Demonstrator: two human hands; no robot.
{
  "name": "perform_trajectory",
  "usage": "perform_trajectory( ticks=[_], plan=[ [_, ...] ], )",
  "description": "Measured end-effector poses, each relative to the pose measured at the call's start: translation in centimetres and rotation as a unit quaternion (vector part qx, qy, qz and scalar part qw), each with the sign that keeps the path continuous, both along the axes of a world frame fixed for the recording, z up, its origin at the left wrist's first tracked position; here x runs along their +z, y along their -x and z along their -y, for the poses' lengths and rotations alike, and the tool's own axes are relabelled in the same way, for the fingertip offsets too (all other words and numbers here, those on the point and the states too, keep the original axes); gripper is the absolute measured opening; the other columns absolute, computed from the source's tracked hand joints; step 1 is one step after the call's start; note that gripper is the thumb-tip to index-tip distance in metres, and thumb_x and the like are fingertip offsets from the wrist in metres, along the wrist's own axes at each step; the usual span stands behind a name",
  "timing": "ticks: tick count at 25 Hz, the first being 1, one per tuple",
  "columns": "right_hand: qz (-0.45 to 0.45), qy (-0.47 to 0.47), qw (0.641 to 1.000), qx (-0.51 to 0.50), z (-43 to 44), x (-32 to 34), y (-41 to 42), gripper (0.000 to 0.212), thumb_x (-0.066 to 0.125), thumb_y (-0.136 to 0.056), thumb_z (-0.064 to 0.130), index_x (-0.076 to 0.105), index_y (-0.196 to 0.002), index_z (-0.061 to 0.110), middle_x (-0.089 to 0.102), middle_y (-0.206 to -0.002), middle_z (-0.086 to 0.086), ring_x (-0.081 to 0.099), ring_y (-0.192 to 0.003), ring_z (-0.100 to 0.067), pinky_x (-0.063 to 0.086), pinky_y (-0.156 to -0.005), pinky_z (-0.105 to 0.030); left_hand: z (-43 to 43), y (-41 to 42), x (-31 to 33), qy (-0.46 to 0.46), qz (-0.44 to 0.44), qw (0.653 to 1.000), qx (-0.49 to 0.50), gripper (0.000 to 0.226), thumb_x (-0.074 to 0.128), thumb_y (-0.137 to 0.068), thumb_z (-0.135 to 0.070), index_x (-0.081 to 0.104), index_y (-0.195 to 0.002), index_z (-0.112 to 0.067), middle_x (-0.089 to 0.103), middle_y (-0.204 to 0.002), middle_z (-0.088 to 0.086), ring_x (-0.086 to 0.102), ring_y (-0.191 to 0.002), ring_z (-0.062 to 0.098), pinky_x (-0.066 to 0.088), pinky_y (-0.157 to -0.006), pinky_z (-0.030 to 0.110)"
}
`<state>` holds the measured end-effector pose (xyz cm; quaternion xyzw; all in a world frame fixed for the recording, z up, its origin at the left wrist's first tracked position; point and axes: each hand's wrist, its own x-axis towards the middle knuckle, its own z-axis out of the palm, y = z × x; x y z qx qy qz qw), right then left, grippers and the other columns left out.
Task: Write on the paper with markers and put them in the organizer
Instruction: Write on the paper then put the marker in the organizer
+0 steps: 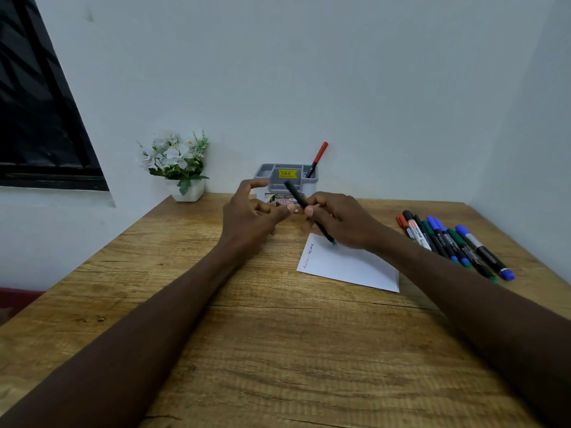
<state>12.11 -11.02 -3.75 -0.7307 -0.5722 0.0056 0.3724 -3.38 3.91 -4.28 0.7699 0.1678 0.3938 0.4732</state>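
right hand (335, 220) gripping marker (298, 197), cap hidden

We count one sheet of paper (349, 267), one grey organizer (285, 180) at twelve o'clock with one red marker (318, 157) in it, one black marker (309, 211) in hand, roughly eight markers (454, 245) at three o'clock, and one flower pot (188, 189) at ten o'clock.
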Motion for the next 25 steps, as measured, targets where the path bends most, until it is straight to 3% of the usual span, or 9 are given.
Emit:
perform_trajectory(
  ticks=[3,5,9,14,18,22,25],
  plan=[
    [-0.125,-0.067,0.990,-0.020,-0.4,0.8,-0.5,0.019,0.050,-0.109,0.024,0.059,-0.117,0.009,0.080,-0.099,-0.001,0.075,-0.095,-0.007,0.050,-0.074,-0.016,-0.1,-0.3,-0.2,-0.060,-0.026,0.998,-0.001,0.027,0.083,-0.081,-0.032,0.067,-0.100,-0.024,0.074,-0.076,-0.001,0.070,-0.066,0.013,0.053,-0.055,0.026],
    [-0.201,-0.143,0.969,-0.029,-0.5,1.4,-0.9,0.021,0.055,-0.107,0.023,0.056,-0.122,0.008,0.080,-0.099,-0.004,0.076,-0.093,-0.015,0.057,-0.078,-0.025,0.1,-0.5,-0.6,-0.145,-0.087,0.984,-0.058,0.014,0.082,-0.082,-0.032,0.076,-0.094,-0.027,0.076,-0.086,-0.012,0.068,-0.080,0.002,0.050,-0.067,0.020],
    [-0.268,-0.251,0.926,-0.089,-0.9,2.8,-2.6,0.039,0.065,-0.101,0.017,0.048,-0.136,0.015,0.079,-0.098,-0.011,0.077,-0.088,-0.019,0.063,-0.080,-0.032,0.4,-0.8,-1.1,-0.225,-0.191,0.940,-0.169,0.027,0.082,-0.082,-0.035,0.079,-0.108,-0.029,0.074,-0.108,-0.021,0.060,-0.094,-0.020,0.044,-0.073,0.003],
    [-0.293,-0.331,0.884,-0.155,-2.8,4.3,-5.3,0.050,0.068,-0.100,0.018,0.043,-0.143,0.018,0.076,-0.097,-0.008,0.078,-0.086,-0.015,0.064,-0.075,-0.031,0.0,-0.9,-1.2,-0.224,-0.177,0.938,-0.198,0.023,0.081,-0.083,-0.030,0.080,-0.106,-0.026,0.076,-0.110,-0.017,0.065,-0.104,-0.012,0.048,-0.091,0.008],
    [-0.244,-0.333,0.889,-0.197,-4.7,5.2,-6.7,0.036,0.071,-0.097,0.020,0.055,-0.129,0.020,0.075,-0.084,0.001,0.078,-0.076,-0.015,0.064,-0.074,-0.032,0.1,-0.8,-1.3,-0.220,-0.174,0.939,-0.201,0.024,0.082,-0.083,-0.030,0.080,-0.107,-0.026,0.076,-0.110,-0.016,0.065,-0.103,-0.012,0.049,-0.091,0.010],
    [-0.187,-0.247,0.922,-0.232,-6.7,4.6,-8.1,0.015,0.075,-0.092,0.029,0.072,-0.105,0.022,0.078,-0.085,-0.005,0.075,-0.074,-0.016,0.065,-0.076,-0.042,-0.1,-1.0,-1.4,-0.219,-0.172,0.939,-0.201,0.024,0.082,-0.083,-0.031,0.080,-0.107,-0.026,0.075,-0.111,-0.016,0.064,-0.104,-0.013,0.047,-0.088,0.005],
    [-0.150,-0.176,0.941,-0.249,-7.7,3.7,-8.6,0.022,0.080,-0.087,0.039,0.081,-0.095,0.018,0.077,-0.083,0.000,0.070,-0.069,-0.016,0.061,-0.075,-0.039,-0.2,-1.0,-1.4,-0.218,-0.177,0.938,-0.202,0.025,0.081,-0.084,-0.032,0.080,-0.108,-0.026,0.075,-0.113,-0.016,0.064,-0.104,-0.013,0.045,-0.086,0.002]
  ],
)
